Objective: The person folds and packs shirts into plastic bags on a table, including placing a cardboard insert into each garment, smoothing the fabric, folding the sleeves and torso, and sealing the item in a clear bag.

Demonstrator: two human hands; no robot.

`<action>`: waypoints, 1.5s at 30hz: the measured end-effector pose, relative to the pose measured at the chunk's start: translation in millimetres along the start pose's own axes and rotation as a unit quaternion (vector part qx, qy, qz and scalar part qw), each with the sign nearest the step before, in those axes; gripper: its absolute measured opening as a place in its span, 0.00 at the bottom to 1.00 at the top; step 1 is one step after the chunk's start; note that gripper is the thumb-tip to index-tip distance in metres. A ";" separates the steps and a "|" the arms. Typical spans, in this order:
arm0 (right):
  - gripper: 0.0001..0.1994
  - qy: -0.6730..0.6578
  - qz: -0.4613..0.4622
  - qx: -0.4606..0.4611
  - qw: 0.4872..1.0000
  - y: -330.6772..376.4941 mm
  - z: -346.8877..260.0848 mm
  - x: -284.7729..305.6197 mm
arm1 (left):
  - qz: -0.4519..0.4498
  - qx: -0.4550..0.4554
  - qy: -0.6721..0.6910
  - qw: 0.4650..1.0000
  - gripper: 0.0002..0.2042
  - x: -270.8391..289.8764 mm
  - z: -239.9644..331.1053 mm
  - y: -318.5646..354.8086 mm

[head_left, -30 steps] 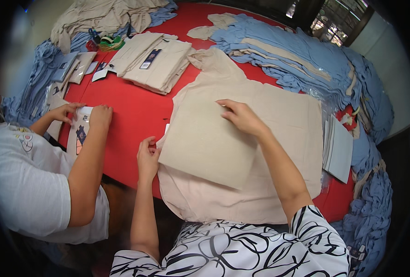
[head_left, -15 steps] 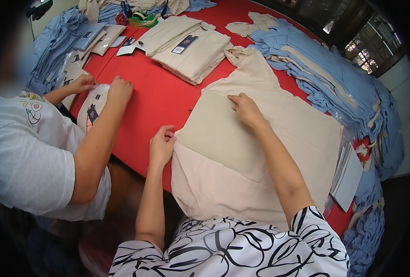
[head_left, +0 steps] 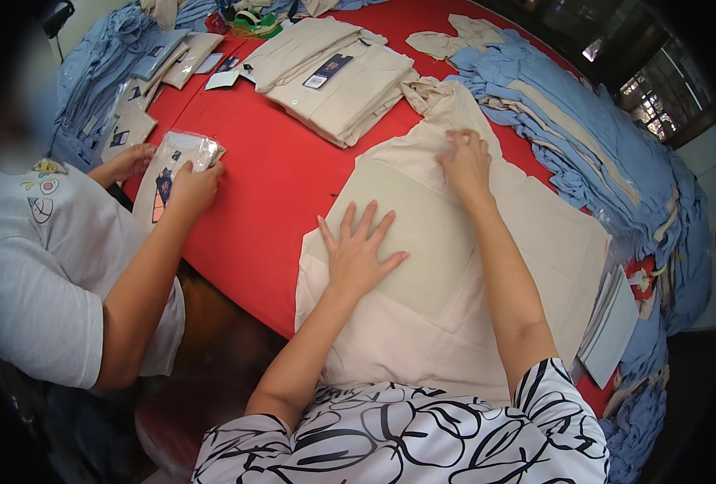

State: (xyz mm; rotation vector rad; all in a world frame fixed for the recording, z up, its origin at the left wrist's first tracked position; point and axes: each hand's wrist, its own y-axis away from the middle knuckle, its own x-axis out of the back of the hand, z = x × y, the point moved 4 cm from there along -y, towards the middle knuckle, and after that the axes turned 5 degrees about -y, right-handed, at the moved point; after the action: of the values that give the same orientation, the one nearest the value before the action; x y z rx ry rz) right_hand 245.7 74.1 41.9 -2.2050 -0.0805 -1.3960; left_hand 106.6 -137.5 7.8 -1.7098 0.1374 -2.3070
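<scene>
A beige shirt point(head_left: 535, 250) lies spread out in front of me. On it rests a flat greyish-beige rectangular board point(head_left: 422, 234), set at a slant. My left hand point(head_left: 358, 250) presses flat on the board's left part, fingers spread. Just past the board's upper right edge, my right hand point(head_left: 466, 165) is over the shirt near its sleeve, fingers bent and a little apart, slightly blurred. I see nothing held in it. At my left a co-worker's hands point(head_left: 195, 184) handle a folded beige shirt in a clear plastic bag point(head_left: 164, 173).
A stack of folded beige shirts point(head_left: 333, 89) with a dark tag stands beyond on the red table point(head_left: 253, 194). Blue garments point(head_left: 567, 129) pile along the right, with white sheets point(head_left: 608, 323) nearby. Bagged shirts point(head_left: 128, 133) and a green tape dispenser point(head_left: 257, 24) sit far left.
My left hand has moved from the board's left corner onto its surface, fingers spreading. My right hand has shifted up and right, off the board. The co-worker's bagged shirt shows more fully.
</scene>
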 end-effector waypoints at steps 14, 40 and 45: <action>0.20 -0.332 -0.093 0.063 0.936 16.5 -56.8 31.2 | 0.066 -0.072 0.007 0.995 0.35 -6.9 -4.0 4.6; 0.09 0.276 0.089 -0.171 0.942 269.6 174.2 280.6 | 0.091 0.029 -0.006 0.995 0.12 -15.5 -18.3 4.7; 0.20 0.236 -0.091 -0.345 0.904 348.1 171.5 279.0 | 0.033 0.007 0.029 0.999 0.18 -8.1 -22.2 3.0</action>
State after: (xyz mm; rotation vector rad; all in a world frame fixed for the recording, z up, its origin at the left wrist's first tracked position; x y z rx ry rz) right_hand 628.3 -208.9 86.1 -2.3341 0.4608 -2.3020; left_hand 88.1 -140.1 -7.0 -1.6072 0.1859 -2.3051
